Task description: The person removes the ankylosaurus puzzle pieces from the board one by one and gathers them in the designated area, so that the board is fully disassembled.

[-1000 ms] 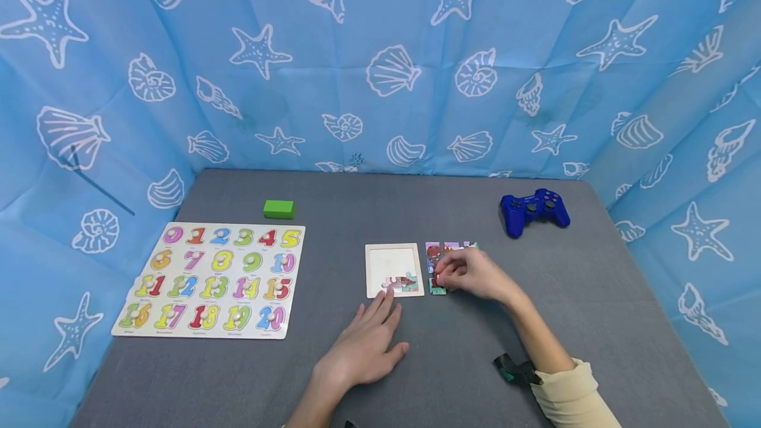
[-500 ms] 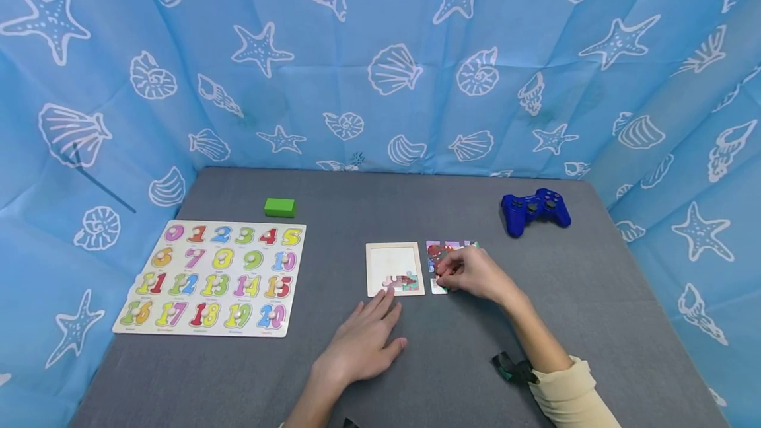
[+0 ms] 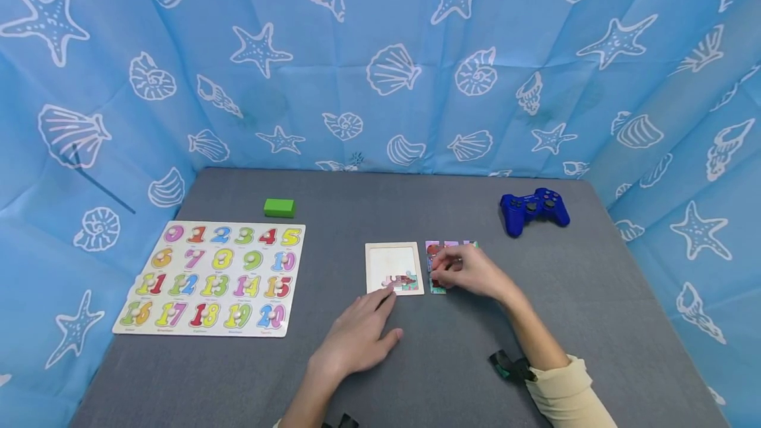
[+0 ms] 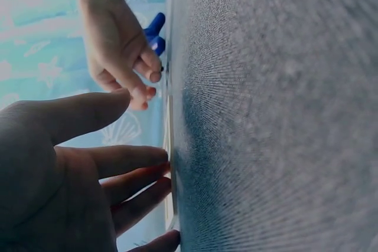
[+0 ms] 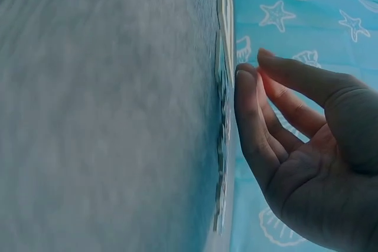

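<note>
Change: the left hand (image 3: 357,339) has slid a little nearer the person; the right hand (image 3: 470,273) has stayed put.
Left hand: flat on the grey table (image 3: 594,296), fingers straight, tips touching the near edge of the puzzle tray (image 3: 394,257).
Right hand: fingers bent over the loose puzzle pieces (image 3: 442,248) just right of the tray; it may be pinching one, but I cannot tell.
Tray: holds a few pieces in its near right corner.
Writing: the number board (image 3: 217,277) shows 1 to 20; the blue cloth (image 3: 380,51) reads "PIN" at top left.

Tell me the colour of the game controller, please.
The game controller is dark blue; head view shows it best.
</note>
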### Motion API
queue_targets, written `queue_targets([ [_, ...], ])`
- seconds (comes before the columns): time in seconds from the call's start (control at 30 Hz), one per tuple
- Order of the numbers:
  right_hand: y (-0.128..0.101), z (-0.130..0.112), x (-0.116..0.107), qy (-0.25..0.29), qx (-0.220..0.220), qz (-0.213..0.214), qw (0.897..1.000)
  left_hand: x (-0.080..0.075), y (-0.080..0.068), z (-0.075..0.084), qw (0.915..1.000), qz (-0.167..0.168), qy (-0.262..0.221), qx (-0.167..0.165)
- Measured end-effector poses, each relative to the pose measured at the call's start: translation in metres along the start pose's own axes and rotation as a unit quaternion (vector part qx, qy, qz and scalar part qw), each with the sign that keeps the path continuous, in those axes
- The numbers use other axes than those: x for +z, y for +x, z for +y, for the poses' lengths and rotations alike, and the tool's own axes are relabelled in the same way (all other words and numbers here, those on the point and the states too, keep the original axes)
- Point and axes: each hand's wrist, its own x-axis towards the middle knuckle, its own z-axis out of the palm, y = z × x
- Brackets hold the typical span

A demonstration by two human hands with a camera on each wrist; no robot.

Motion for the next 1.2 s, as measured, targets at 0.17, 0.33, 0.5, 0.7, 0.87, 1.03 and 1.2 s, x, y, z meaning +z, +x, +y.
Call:
queue_targets([
  [0.17,0.005,-0.001,0.005,0.030,-0.023,-0.035,0.999,0.000,0.002,-0.001,1.0000,-0.002,-0.002,0.000],
  [0.33,0.010,-0.006,0.011,0.036,-0.034,-0.041,0.998,0.000,0.002,-0.001,0.9999,-0.002,-0.010,-0.001],
  [0.5,0.014,-0.011,0.016,0.038,-0.037,-0.046,0.998,0.001,0.001,-0.001,1.0000,-0.003,-0.009,0.003],
  [0.7,0.021,-0.015,0.021,0.030,-0.044,-0.052,0.997,-0.001,-0.001,0.004,0.9997,-0.007,0.009,0.020],
  [0.87,0.028,-0.023,0.025,-0.003,-0.052,-0.052,0.997,-0.001,-0.001,0.011,0.9991,-0.017,0.024,0.032],
  [1.03,0.035,-0.030,0.030,-0.020,-0.046,-0.071,0.996,0.003,0.001,0.016,0.9984,-0.031,0.023,0.042],
  [1.2,0.044,-0.031,0.035,-0.019,-0.039,-0.103,0.994,0.006,0.005,0.019,0.9981,-0.052,0.005,0.033],
])
